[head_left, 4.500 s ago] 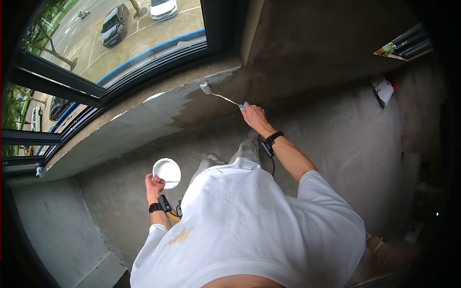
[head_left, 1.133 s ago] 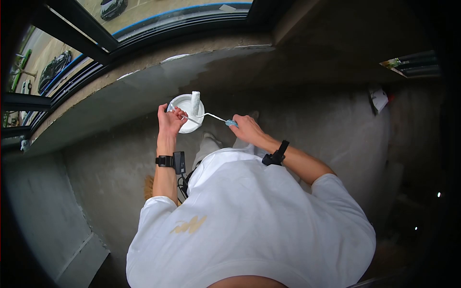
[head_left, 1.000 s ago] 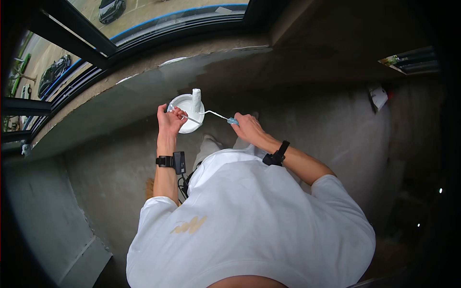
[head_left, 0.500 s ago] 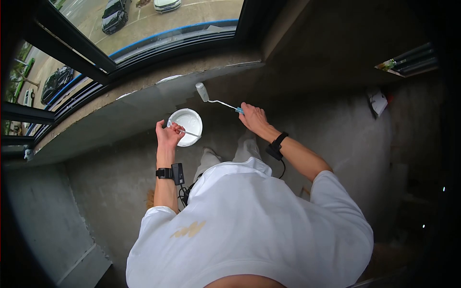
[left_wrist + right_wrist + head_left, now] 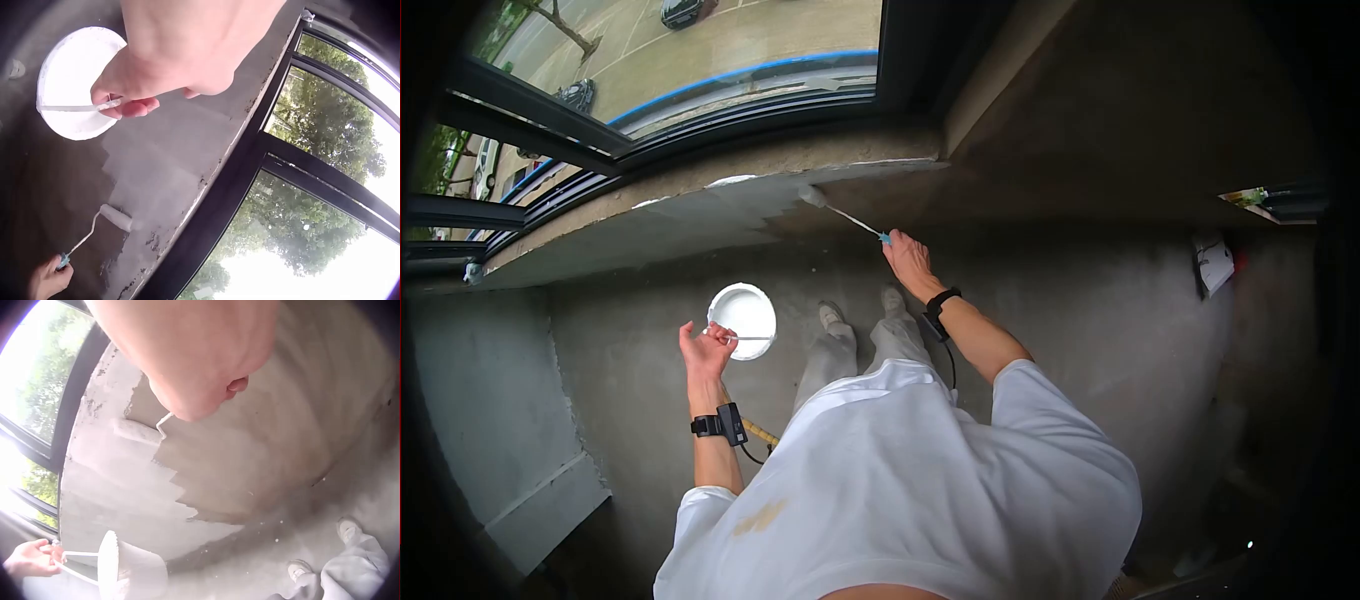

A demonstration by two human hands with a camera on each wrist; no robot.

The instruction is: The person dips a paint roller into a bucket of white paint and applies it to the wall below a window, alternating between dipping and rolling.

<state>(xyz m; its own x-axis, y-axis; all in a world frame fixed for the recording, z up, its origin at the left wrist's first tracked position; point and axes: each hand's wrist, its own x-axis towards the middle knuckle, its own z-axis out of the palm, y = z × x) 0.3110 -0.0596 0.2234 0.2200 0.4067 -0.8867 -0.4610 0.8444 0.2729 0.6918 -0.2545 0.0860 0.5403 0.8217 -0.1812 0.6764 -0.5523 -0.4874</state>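
My left hand (image 5: 705,345) hooks its fingers round the thin white bail handle (image 5: 69,109) of a white paint bucket (image 5: 145,572), which hangs upright beside my legs. White paint shows inside it. With the right hand (image 5: 910,262) I grip the blue handle (image 5: 63,260) of a small paint roller (image 5: 117,218). Its white sleeve lies against the low wall under the window, where a pale coated area (image 5: 106,487) meets bare brown wall (image 5: 237,469) along a jagged edge. In the right wrist view the back of that hand hides most of the roller's handle.
Above the wall runs a rough ledge (image 5: 820,150) with a dark window frame (image 5: 575,135) behind it. My shoes (image 5: 830,317) stand on the grey floor (image 5: 650,340). A white object with some red (image 5: 1215,265) lies far right.
About a second ago the roller was over the bucket's mouth; it has since swung up onto the wall. The bucket and left hand have moved down and left in the head view.
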